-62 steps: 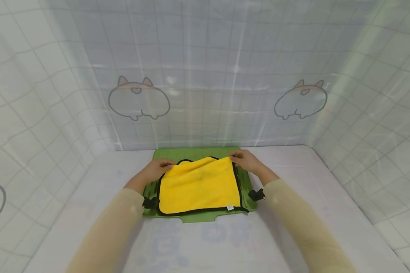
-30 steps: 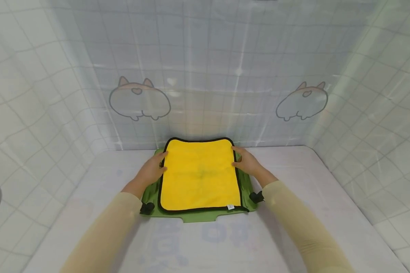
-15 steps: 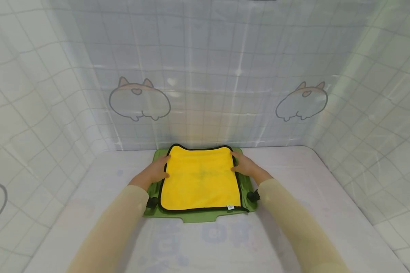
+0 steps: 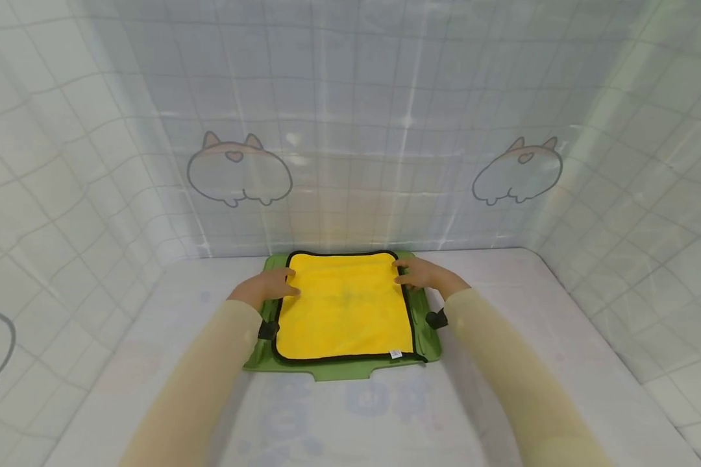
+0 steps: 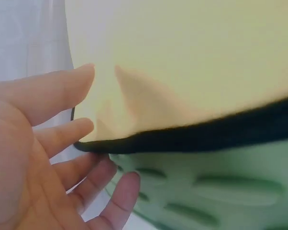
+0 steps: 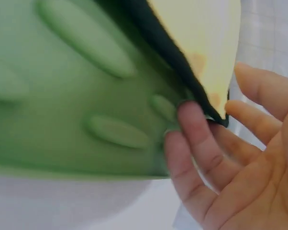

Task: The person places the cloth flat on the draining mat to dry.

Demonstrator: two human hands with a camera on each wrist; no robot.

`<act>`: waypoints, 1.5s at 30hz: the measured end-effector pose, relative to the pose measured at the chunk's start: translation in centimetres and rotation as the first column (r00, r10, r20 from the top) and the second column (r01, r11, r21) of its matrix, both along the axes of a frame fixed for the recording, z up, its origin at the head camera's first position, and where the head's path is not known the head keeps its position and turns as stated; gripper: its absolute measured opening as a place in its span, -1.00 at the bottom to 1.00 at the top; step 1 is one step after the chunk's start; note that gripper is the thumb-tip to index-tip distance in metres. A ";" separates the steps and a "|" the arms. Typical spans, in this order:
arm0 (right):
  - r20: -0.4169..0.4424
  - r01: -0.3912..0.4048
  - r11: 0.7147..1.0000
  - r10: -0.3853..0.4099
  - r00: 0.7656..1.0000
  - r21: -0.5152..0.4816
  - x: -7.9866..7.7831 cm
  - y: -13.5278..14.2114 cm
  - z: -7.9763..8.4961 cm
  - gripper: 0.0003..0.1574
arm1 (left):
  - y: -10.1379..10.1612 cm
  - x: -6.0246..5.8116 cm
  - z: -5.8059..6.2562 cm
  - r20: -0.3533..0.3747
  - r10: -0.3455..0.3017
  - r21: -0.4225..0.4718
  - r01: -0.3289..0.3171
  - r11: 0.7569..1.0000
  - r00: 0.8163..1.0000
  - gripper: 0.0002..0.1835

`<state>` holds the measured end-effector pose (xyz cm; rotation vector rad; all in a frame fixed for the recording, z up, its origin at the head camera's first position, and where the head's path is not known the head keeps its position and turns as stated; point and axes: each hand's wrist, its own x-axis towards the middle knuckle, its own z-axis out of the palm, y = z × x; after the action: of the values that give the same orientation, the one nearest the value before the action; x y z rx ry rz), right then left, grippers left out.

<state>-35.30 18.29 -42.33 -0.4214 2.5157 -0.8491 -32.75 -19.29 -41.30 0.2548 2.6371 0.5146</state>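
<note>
A yellow cloth (image 4: pixel 344 311) with black edging lies spread flat over a green board (image 4: pixel 341 371) that has raised oval ridges. A small white tag (image 4: pixel 395 354) shows at its near right corner. My left hand (image 4: pixel 264 286) is at the cloth's left edge, thumb and forefinger reaching over it with their shadows on the yellow in the left wrist view. At the opposite edge is my right hand (image 4: pixel 422 273), fingers parted and loosely bent. In the right wrist view its fingertips (image 6: pixel 189 112) are close by the black-edged corner. Neither hand pinches the cloth.
The board lies on a white table (image 4: pixel 502 311) with faint prints, its far side close to the back wall (image 4: pixel 350 162). Grid-patterned sheeting with dog drawings covers that wall; similar sheeting stands left and right. Black devices (image 4: pixel 269 329) are strapped at both wrists.
The cloth's far part, earlier pinched by both hands and bunched, has been spread toward the wall and lowered flat on the board. Both hands have let go and stay beside its edges.
</note>
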 end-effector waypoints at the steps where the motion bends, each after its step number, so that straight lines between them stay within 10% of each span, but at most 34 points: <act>1: -0.007 -0.006 1.000 0.006 1.000 0.011 -0.2 -0.1 0.2 -0.27 | 0.0 -0.3 0.0 -0.007 0.004 0.002 -0.004 1.000 1.000 -0.25; 8: -0.089 0.046 0.999 -0.044 0.995 0.014 -1.1 -0.8 0.0 -0.37 | 0.6 -1.8 -0.5 -0.120 0.078 0.100 -0.066 0.993 0.990 -0.42; 15: -0.152 0.158 0.987 -0.161 0.975 -0.028 -2.0 -1.2 -2.2 -0.44 | 1.1 -1.9 -2.2 -0.292 0.189 0.139 -0.154 0.978 0.937 -0.55; 22: -0.168 0.157 0.988 -0.155 0.974 -0.006 -1.8 -1.2 -1.9 -0.31 | 1.1 -2.5 -2.5 -0.364 0.127 0.074 -0.107 0.991 0.923 -0.36; 37: -0.172 0.100 0.993 -0.088 0.981 0.062 -1.8 -1.4 -2.6 -0.27 | 0.7 -1.6 -3.6 -0.180 0.149 0.150 -0.122 0.981 0.972 0.00; 45: -0.227 0.013 0.988 0.023 0.974 0.156 -0.5 -2.2 -0.2 -0.34 | 1.7 -0.5 -2.0 -0.267 0.112 -0.072 -0.135 0.988 0.957 -0.03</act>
<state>-35.84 16.13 -42.49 -0.4967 2.7671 -0.6244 -33.27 -17.62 -43.28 0.1381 2.9404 0.4262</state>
